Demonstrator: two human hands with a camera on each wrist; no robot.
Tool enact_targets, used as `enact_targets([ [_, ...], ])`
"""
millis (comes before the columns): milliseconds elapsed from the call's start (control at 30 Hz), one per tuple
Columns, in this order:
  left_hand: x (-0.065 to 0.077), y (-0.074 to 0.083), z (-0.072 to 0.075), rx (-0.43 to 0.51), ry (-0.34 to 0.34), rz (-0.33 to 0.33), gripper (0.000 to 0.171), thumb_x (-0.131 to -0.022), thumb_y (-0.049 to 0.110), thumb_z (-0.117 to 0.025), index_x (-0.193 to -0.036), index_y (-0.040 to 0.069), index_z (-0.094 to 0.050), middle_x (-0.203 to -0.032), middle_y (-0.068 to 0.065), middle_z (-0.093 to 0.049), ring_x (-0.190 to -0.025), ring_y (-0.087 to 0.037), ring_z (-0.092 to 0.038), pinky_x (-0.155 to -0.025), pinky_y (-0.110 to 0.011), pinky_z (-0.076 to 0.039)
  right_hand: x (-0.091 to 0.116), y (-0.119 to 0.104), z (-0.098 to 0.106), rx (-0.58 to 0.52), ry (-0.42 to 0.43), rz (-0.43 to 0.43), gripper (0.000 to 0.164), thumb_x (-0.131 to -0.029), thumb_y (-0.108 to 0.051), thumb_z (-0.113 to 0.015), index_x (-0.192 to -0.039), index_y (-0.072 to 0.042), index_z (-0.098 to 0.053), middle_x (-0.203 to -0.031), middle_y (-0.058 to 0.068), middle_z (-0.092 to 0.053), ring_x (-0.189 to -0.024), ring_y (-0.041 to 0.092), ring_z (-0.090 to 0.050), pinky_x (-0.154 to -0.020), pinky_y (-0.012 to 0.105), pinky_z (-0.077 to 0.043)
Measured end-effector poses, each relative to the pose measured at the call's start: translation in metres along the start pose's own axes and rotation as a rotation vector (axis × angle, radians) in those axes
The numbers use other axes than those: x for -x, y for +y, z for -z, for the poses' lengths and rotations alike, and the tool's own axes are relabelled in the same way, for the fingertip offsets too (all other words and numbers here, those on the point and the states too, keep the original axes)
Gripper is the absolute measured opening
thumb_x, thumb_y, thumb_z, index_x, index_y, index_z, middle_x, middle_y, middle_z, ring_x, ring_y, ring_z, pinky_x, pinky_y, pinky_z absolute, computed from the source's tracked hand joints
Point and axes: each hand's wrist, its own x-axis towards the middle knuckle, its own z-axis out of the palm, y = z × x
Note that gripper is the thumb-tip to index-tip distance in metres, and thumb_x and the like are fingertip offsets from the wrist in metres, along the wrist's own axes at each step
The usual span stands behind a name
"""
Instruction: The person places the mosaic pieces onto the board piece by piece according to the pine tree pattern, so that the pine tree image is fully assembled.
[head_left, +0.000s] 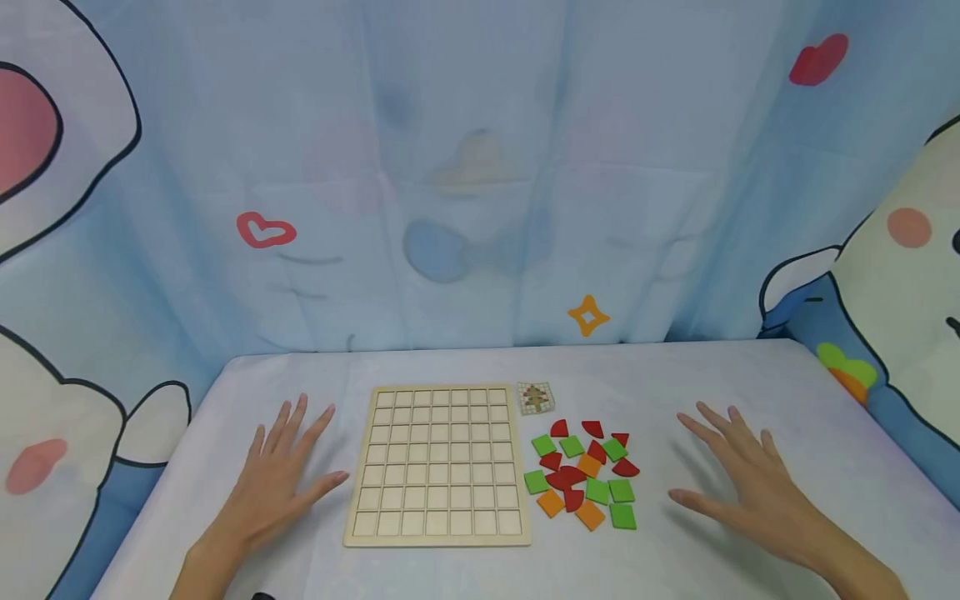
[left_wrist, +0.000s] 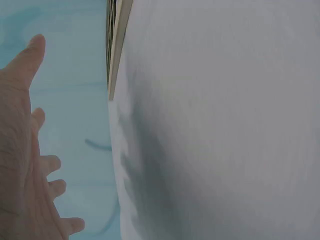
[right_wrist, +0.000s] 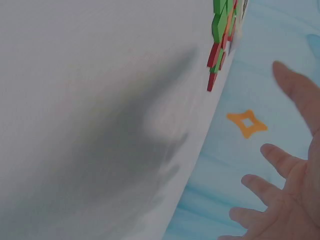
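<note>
My left hand (head_left: 276,475) hovers left of a wooden grid board (head_left: 525,500), fingers spread, holding nothing. The board is a flat tray of square cells framed by a pale rim. On the right, my right hand (head_left: 742,487) is held over the table with its fingers apart and nothing in them. Between that hand and the board lies a loose group of flat pieces: green squares (head_left: 622,517), orange squares (head_left: 590,514) and red quarter-circle pieces (head_left: 626,467). Both wrist views show hand shadows on the cloth below; the right one catches the green pieces (right_wrist: 219,27) edge-on.
A small pattern card (head_left: 536,398) with a gridded picture lies at the board's upper right corner. White cloth covers the table (head_left: 435,575). Behind it hangs a blue printed curtain (head_left: 480,275). A small dark object (head_left: 263,596) shows at the bottom edge.
</note>
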Motion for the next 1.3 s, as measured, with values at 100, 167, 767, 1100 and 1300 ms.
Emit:
enact_targets([
  [100,-0.004,0.003,-0.006,0.022,-0.021,-0.008,0.081,-0.099,0.057,-0.065,-0.165,0.021,-0.035,-0.170,-0.025,-0.021,-0.156,-0.050,-0.018,-0.114,-0.079,-0.019,-0.005,-0.004,0.001,-0.042,-0.011,0.034,0.090,-0.085,-0.044,-0.086,-0.155,-0.006,-0.044,-0.161,0.032,-0.030,-0.148,0.060,-0.017,-0.110,0.085,-0.010],
  [167,-0.007,0.004,-0.010,0.038,-0.041,-0.001,0.081,-0.100,0.057,-0.063,-0.165,0.020,-0.035,-0.171,-0.025,-0.020,-0.156,-0.050,-0.018,-0.115,-0.078,-0.019,-0.010,-0.006,0.001,-0.074,-0.030,0.047,0.080,-0.087,-0.039,-0.086,-0.151,-0.006,-0.050,-0.156,0.030,-0.038,-0.142,0.057,-0.031,-0.106,0.083,-0.028],
  [767,-0.010,0.009,-0.033,0.098,-0.141,-0.002,0.079,-0.099,0.061,-0.061,-0.163,0.020,-0.041,-0.171,-0.021,-0.024,-0.158,-0.044,-0.018,-0.120,-0.075,-0.012,-0.069,-0.033,-0.012,-0.199,-0.131,0.046,0.025,-0.090,-0.004,-0.080,-0.113,0.003,-0.073,-0.104,0.012,-0.068,-0.093,0.028,-0.068,-0.079,0.040,-0.063],
  [1100,-0.009,0.009,-0.038,0.059,-0.131,-0.019,0.074,-0.101,0.058,-0.059,-0.163,0.021,-0.042,-0.170,-0.023,-0.025,-0.157,-0.046,-0.019,-0.119,-0.077,-0.010,-0.093,-0.036,-0.017,-0.107,-0.186,-0.015,0.015,-0.090,-0.006,-0.082,-0.101,0.000,-0.074,-0.088,0.004,-0.066,-0.083,0.020,-0.061,-0.076,0.037,-0.061],
  [1300,-0.010,0.009,-0.039,0.062,-0.129,-0.016,0.074,-0.101,0.057,-0.059,-0.163,0.021,-0.042,-0.170,-0.023,-0.025,-0.157,-0.047,-0.019,-0.118,-0.077,-0.009,-0.095,-0.039,-0.014,-0.107,-0.195,-0.056,0.014,-0.089,0.000,-0.081,-0.101,0.005,-0.075,-0.086,0.005,-0.068,-0.082,0.021,-0.062,-0.078,0.040,-0.062],
])
